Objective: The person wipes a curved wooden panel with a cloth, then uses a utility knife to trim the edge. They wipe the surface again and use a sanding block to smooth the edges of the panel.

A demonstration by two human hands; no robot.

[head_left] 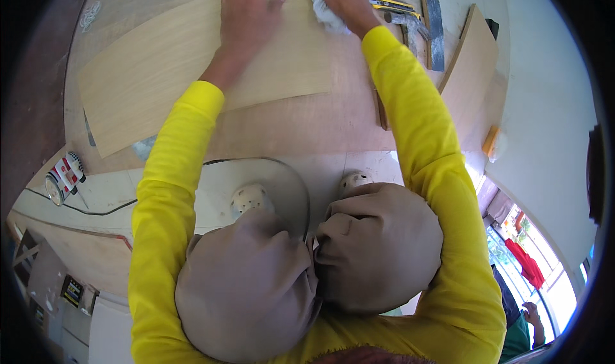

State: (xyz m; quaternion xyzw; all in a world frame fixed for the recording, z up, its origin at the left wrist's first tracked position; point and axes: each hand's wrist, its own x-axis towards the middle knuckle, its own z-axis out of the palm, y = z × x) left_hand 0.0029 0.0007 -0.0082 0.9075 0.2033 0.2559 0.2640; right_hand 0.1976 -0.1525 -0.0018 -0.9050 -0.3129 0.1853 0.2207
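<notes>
A thin, pale wood sheet (160, 63) lies across the larger board in front of my knees. My left hand (248, 18) rests on this sheet near its far side, thumb apart from the fingers and nothing in its grasp. Farther right, my right hand (349, 2) grips a crumpled white cloth (325, 15) against the sheet's right part. Both arms are stretched forward. Just right of my right hand lie a yellow utility knife (392, 5) and a hammer (410, 26). The far fingertips of my left hand reach the picture's top edge.
A dark flat block (434, 34) and a leaning wood board (473, 63) are at the right. Lower left sits a red-and-white power tool (64, 177) near a black cord (102, 213). Another person's hand (532, 315) shows at lower right.
</notes>
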